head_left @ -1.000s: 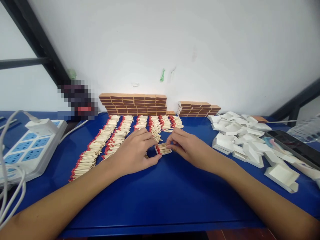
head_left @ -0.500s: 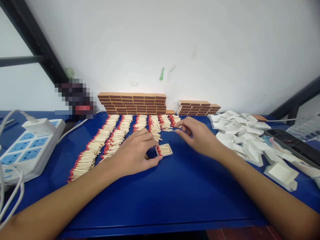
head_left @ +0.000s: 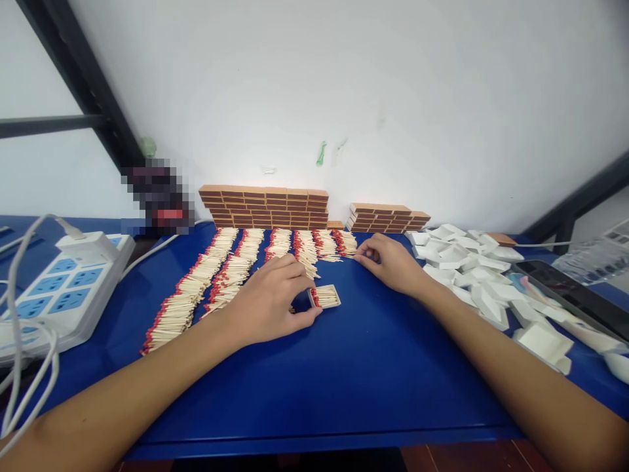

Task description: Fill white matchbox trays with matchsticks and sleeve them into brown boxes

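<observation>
A small white matchbox tray (head_left: 325,297) part-filled with red-tipped matches lies on the blue table (head_left: 344,380). My left hand (head_left: 272,298) rests beside it, with thumb and fingers curled against the tray's left end. My right hand (head_left: 390,262) reaches further back to the right end of the rows of loose matches (head_left: 236,272). Its fingertips are pinched at the matches near the rightmost row (head_left: 346,242); I cannot make out what they hold.
Stacks of brown matchbox sleeves (head_left: 265,206) and a lower stack (head_left: 388,217) line the wall. A heap of white empty trays (head_left: 472,269) lies at the right, with a dark phone (head_left: 574,295) beyond. A white power strip (head_left: 59,288) with cables sits at the left.
My right hand left the tray and moved back and right to the rightmost row of matches. My left hand stayed at the tray.
</observation>
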The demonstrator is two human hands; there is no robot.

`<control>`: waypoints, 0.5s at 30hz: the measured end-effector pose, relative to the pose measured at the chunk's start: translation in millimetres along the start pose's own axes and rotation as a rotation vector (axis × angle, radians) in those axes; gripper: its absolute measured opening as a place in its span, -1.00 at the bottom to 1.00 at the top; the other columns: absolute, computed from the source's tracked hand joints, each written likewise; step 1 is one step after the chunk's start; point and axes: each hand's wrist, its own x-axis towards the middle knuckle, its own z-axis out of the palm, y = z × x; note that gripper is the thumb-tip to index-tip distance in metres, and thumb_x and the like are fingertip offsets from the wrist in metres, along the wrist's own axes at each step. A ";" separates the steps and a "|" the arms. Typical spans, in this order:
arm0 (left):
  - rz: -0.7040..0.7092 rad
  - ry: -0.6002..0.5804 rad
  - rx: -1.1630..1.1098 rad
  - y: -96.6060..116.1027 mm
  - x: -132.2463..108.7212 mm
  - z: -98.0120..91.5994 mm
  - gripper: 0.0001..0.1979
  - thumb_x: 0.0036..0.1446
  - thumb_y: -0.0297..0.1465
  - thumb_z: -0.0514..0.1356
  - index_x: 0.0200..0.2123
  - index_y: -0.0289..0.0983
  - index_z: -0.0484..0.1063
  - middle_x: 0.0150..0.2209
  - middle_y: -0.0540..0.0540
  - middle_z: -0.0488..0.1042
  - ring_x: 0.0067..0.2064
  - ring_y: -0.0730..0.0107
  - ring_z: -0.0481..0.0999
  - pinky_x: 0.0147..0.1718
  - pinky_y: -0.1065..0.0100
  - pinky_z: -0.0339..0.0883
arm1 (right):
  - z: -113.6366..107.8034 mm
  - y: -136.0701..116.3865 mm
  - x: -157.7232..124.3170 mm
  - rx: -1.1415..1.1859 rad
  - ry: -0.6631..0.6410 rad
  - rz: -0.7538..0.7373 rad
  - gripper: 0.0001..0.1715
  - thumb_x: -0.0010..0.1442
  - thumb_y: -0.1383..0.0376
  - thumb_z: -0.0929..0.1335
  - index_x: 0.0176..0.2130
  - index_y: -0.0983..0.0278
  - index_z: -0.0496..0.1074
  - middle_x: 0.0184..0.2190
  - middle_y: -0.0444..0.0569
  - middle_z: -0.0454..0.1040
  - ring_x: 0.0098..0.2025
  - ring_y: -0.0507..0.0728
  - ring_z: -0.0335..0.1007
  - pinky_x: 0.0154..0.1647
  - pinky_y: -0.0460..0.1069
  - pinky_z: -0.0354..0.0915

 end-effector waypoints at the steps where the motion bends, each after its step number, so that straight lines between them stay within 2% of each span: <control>1: 0.000 0.000 0.000 0.2 0.0 -0.1 -0.84 0.28 -0.26 0.33 -0.19 -0.23 0.58 -0.23 -0.10 0.58 -0.11 0.17 0.50 -0.05 0.12 0.42 | 0.1 0.3 0.0 0.005 -0.007 0.007 -0.80 0.34 0.21 0.36 -0.26 0.25 0.53 -0.30 0.02 0.44 -0.30 0.18 0.37 -0.24 0.07 0.27; 15: -0.002 -0.013 0.006 -0.1 -0.2 0.1 -0.83 0.29 -0.25 0.32 -0.18 -0.24 0.58 -0.25 -0.10 0.56 -0.11 0.16 0.49 -0.05 0.11 0.42 | -5.0 -7.2 -3.4 0.013 -0.074 -0.016 -0.81 0.35 0.21 0.35 -0.26 0.25 0.50 -0.29 0.01 0.42 -0.31 0.15 0.37 -0.23 0.05 0.28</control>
